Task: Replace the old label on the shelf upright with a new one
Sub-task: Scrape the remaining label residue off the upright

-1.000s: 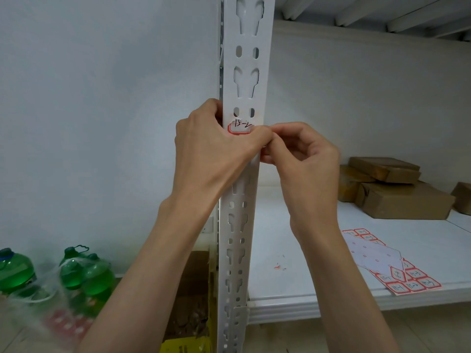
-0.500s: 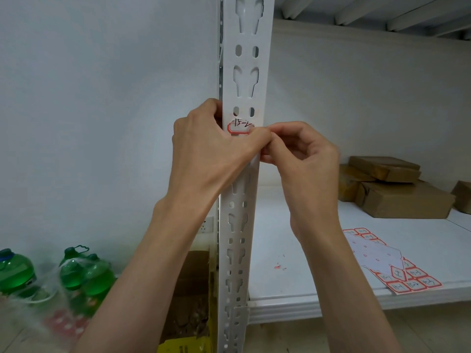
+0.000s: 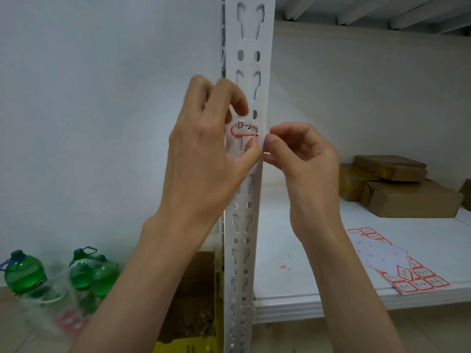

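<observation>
At frame centre, a red-bordered handwritten label (image 3: 244, 130) is clinging to the white slotted upright (image 3: 246, 225), the left hand (image 3: 204, 149) hovering with fingers loosely apart while the right hand (image 3: 303, 159) is pinching something too small to make out.

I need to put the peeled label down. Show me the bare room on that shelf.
The shelf lies bare between the upright and the label sheet, save small red scraps. Its back right is crowded with brown boxes.
</observation>
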The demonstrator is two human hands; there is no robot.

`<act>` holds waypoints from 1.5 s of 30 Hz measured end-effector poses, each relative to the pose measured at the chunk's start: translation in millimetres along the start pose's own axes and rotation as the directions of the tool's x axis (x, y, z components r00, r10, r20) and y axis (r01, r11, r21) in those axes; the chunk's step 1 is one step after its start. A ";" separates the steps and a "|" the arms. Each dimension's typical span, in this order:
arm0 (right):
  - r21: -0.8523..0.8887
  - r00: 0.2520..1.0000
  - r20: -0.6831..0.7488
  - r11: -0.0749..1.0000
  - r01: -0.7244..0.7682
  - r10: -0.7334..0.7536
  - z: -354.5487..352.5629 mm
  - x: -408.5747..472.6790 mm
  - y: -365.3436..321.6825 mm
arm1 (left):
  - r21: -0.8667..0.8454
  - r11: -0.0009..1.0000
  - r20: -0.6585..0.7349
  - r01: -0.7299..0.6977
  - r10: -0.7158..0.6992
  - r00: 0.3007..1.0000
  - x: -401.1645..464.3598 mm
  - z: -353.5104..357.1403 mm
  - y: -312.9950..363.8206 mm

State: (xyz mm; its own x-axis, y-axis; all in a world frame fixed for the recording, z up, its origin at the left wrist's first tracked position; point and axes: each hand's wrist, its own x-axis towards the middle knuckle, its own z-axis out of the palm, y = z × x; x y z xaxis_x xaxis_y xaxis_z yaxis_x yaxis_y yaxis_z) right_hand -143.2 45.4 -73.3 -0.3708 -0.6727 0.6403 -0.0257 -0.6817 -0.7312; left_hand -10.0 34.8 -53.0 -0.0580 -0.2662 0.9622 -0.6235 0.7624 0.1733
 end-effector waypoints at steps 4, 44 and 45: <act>-0.331 0.955 0.037 0.898 0.289 -0.293 5.8 -4.2 -0.2 | -0.044 0.998 0.022 0.053 -0.052 0.998 -0.1 0.1 -7.2; -0.584 0.868 -0.211 0.771 0.256 -0.449 43.4 -15.8 4.8 | -0.249 0.953 -0.084 0.174 -0.201 0.976 0.1 4.6 -9.4; -0.583 0.868 -0.209 0.770 0.260 -0.451 43.0 -15.9 5.2 | -0.249 0.953 -0.086 0.174 -0.201 0.976 0.2 4.6 -9.8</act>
State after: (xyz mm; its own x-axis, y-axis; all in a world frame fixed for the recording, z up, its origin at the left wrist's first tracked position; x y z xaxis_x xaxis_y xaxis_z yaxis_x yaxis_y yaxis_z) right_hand -97.6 40.2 -77.2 -0.5038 -0.2161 0.8364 -0.6575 -0.5320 -0.5335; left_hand -7.5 24.5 -55.5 0.1353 -0.3622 0.9222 -0.4100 0.8269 0.3849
